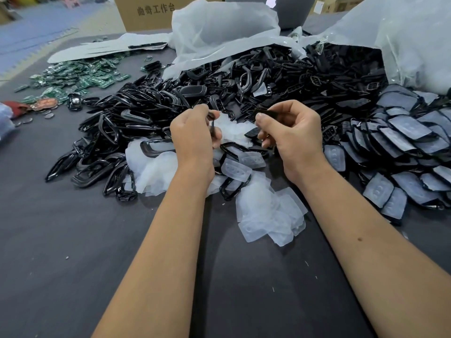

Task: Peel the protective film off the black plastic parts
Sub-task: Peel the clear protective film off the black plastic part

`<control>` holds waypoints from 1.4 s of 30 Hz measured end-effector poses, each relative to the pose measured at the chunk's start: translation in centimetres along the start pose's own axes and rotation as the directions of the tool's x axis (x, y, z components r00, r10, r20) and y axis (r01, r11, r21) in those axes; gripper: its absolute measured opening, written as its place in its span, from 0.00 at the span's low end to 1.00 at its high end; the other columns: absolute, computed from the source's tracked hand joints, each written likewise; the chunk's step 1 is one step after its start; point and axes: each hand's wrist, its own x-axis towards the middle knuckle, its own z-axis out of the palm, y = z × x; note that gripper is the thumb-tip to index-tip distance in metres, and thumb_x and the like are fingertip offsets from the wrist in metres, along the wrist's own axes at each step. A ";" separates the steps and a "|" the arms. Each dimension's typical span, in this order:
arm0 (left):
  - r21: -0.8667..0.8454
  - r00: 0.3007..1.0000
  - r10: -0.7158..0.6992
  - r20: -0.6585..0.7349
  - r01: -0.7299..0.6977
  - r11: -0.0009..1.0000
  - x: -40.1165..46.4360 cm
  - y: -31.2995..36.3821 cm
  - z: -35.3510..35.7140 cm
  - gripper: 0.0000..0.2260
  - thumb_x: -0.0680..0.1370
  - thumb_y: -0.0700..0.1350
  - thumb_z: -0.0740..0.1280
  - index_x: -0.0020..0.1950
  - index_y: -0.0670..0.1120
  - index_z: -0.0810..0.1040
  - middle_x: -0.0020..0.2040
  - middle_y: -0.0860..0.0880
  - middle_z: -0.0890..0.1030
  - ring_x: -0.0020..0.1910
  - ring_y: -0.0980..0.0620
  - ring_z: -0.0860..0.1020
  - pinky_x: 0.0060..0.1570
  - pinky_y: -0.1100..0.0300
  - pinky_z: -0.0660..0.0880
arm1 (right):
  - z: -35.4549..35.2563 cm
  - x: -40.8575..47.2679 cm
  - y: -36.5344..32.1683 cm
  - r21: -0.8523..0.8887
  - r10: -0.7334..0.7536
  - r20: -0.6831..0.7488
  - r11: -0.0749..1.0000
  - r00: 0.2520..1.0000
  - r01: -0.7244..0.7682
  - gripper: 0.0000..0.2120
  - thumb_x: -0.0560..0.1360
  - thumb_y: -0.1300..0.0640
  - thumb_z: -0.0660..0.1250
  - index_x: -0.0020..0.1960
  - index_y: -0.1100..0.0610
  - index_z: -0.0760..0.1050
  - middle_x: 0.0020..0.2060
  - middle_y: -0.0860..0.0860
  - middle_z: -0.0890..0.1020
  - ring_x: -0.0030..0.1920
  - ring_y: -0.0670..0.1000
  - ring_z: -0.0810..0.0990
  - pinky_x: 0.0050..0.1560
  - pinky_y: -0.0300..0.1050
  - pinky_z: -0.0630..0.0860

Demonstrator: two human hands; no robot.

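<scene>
head view: dark cloth table (pixel 73 240), cardboard box (pixel 144 13) behind.

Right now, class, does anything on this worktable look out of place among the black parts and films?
Yes: green circuit boards lie scattered at the far left, and a reddish scrap sits at the left edge. Neither matches the black plastic parts or peeled films.

The near part of the dark surface (pixel 73 240) lies bare on both sides of the forearms, open to a reach from the front. Farther in, a broad heap of black plastic parts (pixel 151 113) blocks the middle, with loose peeled films (pixel 266 213) spread before it. Film-covered parts (pixel 405 147) crowd the right; green circuit boards (pixel 80 76) lie far left. Plastic bags (pixel 219 32) and what looks like a cardboard box (pixel 146 13) close off the back.
</scene>
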 end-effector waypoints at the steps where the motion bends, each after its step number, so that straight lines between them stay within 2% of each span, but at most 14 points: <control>1: 0.004 1.000 0.003 0.004 -0.003 1.000 0.0 0.0 0.0 0.10 0.80 0.40 0.62 0.39 0.43 0.71 0.40 0.46 0.81 0.23 0.52 0.69 0.22 0.63 0.61 | 0.0 0.0 0.0 0.006 0.009 0.004 1.000 1.000 -0.009 0.08 0.74 0.67 0.76 0.47 0.60 0.77 0.36 0.56 0.84 0.31 0.50 0.81 0.28 0.41 0.76; 4: 0.009 0.999 -0.004 0.040 0.004 1.000 -0.2 0.0 -0.1 0.04 0.79 0.40 0.59 0.45 0.45 0.67 0.40 0.47 0.75 0.24 0.52 0.66 0.22 0.64 0.60 | 0.0 0.0 -0.2 0.000 0.031 0.017 1.000 0.999 -0.031 0.07 0.75 0.67 0.75 0.46 0.60 0.77 0.37 0.57 0.83 0.33 0.51 0.81 0.28 0.41 0.75; 7: 0.034 0.995 -0.029 0.091 0.026 0.999 -0.2 0.0 -0.1 0.04 0.80 0.43 0.61 0.45 0.47 0.70 0.41 0.49 0.69 0.25 0.53 0.62 0.24 0.63 0.57 | 0.0 -0.1 -0.3 0.025 0.052 0.033 0.998 0.998 -0.052 0.10 0.76 0.71 0.69 0.43 0.59 0.74 0.42 0.56 0.86 0.42 0.55 0.87 0.30 0.41 0.76; 11: 0.091 0.987 -0.031 0.157 0.017 0.996 -0.4 0.3 0.0 0.24 0.82 0.64 0.60 0.35 0.48 0.70 0.34 0.52 0.64 0.24 0.55 0.59 0.22 0.64 0.55 | -0.1 -0.3 -0.4 0.039 0.040 0.080 0.998 0.996 -0.043 0.09 0.77 0.74 0.66 0.47 0.61 0.72 0.45 0.60 0.88 0.44 0.58 0.88 0.31 0.40 0.76; 15: 0.067 0.987 -0.022 0.159 0.012 0.998 -0.6 0.4 0.3 0.29 0.81 0.70 0.53 0.33 0.48 0.68 0.32 0.52 0.62 0.24 0.55 0.58 0.23 0.64 0.56 | 0.0 0.1 -0.2 0.042 0.039 0.064 0.998 0.997 -0.042 0.05 0.80 0.68 0.69 0.48 0.60 0.78 0.39 0.56 0.83 0.35 0.48 0.79 0.31 0.39 0.72; 19: 0.032 0.983 -0.038 0.179 0.033 0.999 -0.4 0.0 0.2 0.28 0.84 0.64 0.53 0.47 0.43 0.80 0.32 0.54 0.64 0.26 0.56 0.61 0.24 0.64 0.61 | 0.0 0.4 0.1 0.071 0.058 0.024 0.996 0.998 -0.060 0.08 0.83 0.66 0.65 0.55 0.58 0.82 0.37 0.52 0.79 0.34 0.45 0.75 0.31 0.38 0.72; 21: 0.039 0.978 -0.063 0.198 0.057 0.998 -0.5 0.0 0.4 0.16 0.79 0.55 0.61 0.50 0.45 0.82 0.34 0.54 0.66 0.30 0.56 0.64 0.25 0.64 0.63 | 0.0 0.5 0.2 0.058 0.051 0.022 0.997 0.998 -0.052 0.09 0.84 0.65 0.64 0.56 0.57 0.83 0.41 0.53 0.80 0.36 0.45 0.76 0.32 0.38 0.74; 23: 0.141 0.978 -0.065 0.200 0.037 0.989 -0.4 -0.1 0.6 0.14 0.73 0.48 0.59 0.53 0.48 0.81 0.40 0.52 0.68 0.35 0.55 0.66 0.27 0.64 0.67 | 0.0 0.4 0.2 0.041 0.037 0.019 0.998 0.999 -0.038 0.09 0.83 0.66 0.65 0.55 0.57 0.83 0.43 0.54 0.81 0.38 0.46 0.78 0.33 0.38 0.75; 27: 0.389 0.963 0.197 0.185 -0.256 0.885 -0.3 -0.7 0.4 0.07 0.85 0.43 0.60 0.56 0.46 0.78 0.43 0.49 0.77 0.35 0.57 0.75 0.34 0.63 0.75 | -0.4 0.4 0.1 0.031 -0.007 -0.006 0.999 1.000 0.007 0.05 0.80 0.67 0.70 0.52 0.59 0.81 0.38 0.54 0.85 0.35 0.49 0.80 0.33 0.39 0.75; 29: 0.477 0.929 0.351 0.115 -0.362 0.801 -0.4 -0.7 0.0 0.04 0.84 0.44 0.65 0.53 0.44 0.77 0.43 0.46 0.81 0.30 0.56 0.80 0.31 0.61 0.77 | -0.5 0.3 0.0 0.045 0.006 -0.011 0.999 1.000 -0.006 0.04 0.79 0.67 0.71 0.50 0.61 0.79 0.37 0.55 0.85 0.34 0.50 0.80 0.32 0.40 0.75; 32: 0.579 0.879 0.469 0.091 -0.430 0.693 -0.3 -0.7 -0.5 0.08 0.84 0.47 0.67 0.47 0.46 0.74 0.38 0.47 0.80 0.28 0.49 0.82 0.31 0.53 0.77 | -0.4 0.3 -0.1 0.019 0.016 0.020 1.000 1.000 -0.017 0.04 0.79 0.67 0.71 0.48 0.60 0.79 0.36 0.54 0.85 0.33 0.50 0.80 0.32 0.40 0.76; 35: 0.640 0.901 0.419 0.116 -0.390 0.662 -0.2 -0.8 -0.3 0.10 0.85 0.47 0.63 0.46 0.44 0.73 0.38 0.42 0.81 0.34 0.39 0.82 0.39 0.42 0.79 | -0.3 0.1 -0.1 -0.029 -0.017 0.066 0.999 0.998 0.018 0.03 0.78 0.66 0.73 0.47 0.60 0.81 0.36 0.55 0.86 0.34 0.49 0.80 0.33 0.40 0.76; 39: 0.551 0.936 0.303 0.179 -0.350 0.758 -0.4 -1.2 0.3 0.09 0.85 0.38 0.59 0.53 0.42 0.79 0.41 0.47 0.82 0.30 0.53 0.83 0.35 0.54 0.81 | -0.2 0.1 0.2 -0.127 -0.074 0.082 0.988 0.994 0.084 0.01 0.76 0.64 0.76 0.47 0.59 0.85 0.35 0.50 0.85 0.33 0.47 0.80 0.33 0.39 0.77; 42: 0.476 0.935 0.258 0.242 -0.346 0.808 -0.5 -1.4 0.4 0.09 0.83 0.33 0.63 0.55 0.40 0.82 0.43 0.45 0.85 0.32 0.49 0.86 0.37 0.55 0.84 | -0.2 0.2 0.7 -0.233 -0.121 0.080 0.963 0.989 0.136 0.02 0.75 0.62 0.77 0.46 0.57 0.86 0.36 0.50 0.86 0.34 0.47 0.82 0.35 0.39 0.78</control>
